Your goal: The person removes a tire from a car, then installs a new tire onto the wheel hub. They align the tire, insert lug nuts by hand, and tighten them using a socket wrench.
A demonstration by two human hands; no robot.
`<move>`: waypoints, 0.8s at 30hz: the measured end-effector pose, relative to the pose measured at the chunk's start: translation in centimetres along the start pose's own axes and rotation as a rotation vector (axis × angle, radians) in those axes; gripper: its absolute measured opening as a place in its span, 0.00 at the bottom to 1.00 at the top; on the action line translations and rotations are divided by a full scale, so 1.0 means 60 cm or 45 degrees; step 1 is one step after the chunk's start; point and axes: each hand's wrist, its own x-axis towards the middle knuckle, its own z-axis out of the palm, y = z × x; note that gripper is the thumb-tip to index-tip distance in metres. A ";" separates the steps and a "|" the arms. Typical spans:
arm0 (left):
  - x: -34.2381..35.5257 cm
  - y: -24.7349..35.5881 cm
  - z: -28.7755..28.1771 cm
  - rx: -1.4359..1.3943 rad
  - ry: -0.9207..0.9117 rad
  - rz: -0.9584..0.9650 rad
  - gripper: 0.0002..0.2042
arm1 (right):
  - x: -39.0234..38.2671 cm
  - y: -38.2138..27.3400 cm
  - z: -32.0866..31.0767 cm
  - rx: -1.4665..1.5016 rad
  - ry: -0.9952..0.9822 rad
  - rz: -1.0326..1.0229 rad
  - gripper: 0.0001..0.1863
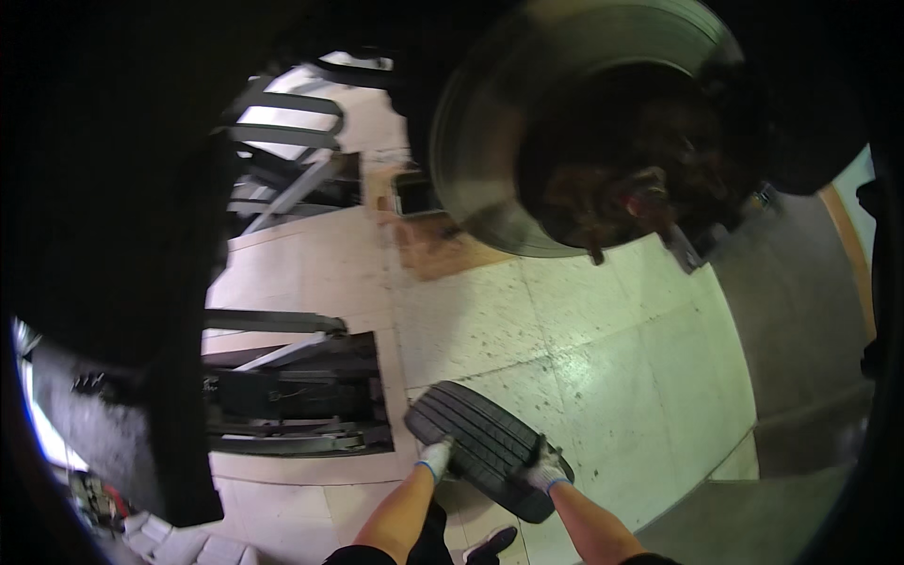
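Note:
A black tire (480, 428) with a grooved tread hangs tilted low in front of me, between my two hands. My left hand (436, 457), in a pale glove with a blue cuff, grips its near left side. My right hand (544, 471), gloved the same way, holds the tire by its right end. Each hand's fingers are partly hidden against the rubber. Above and ahead, a bare brake disc (480, 151) shows at the upper right, its dark, rusty hub (603, 169) facing me.
At the left, a scissor lift (292, 386) is set in a recess in the floor, with another lift frame (292, 122) beyond it. Dark vehicle bodywork (113, 235) overhangs the left side. My shoe (494, 543) shows below the tire on the pale tiled floor (640, 367).

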 end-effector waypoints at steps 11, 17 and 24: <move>-0.078 -0.015 0.005 -0.189 -0.185 -0.235 0.43 | -0.014 -0.042 -0.163 -0.101 -0.156 0.036 0.69; -0.097 -0.091 0.081 -0.418 -0.035 -0.086 0.43 | 0.032 0.037 -0.185 -0.042 0.163 -0.316 0.62; -0.088 -0.112 0.202 -0.941 0.138 0.477 0.35 | -0.047 0.228 -0.102 0.224 0.509 -0.440 0.21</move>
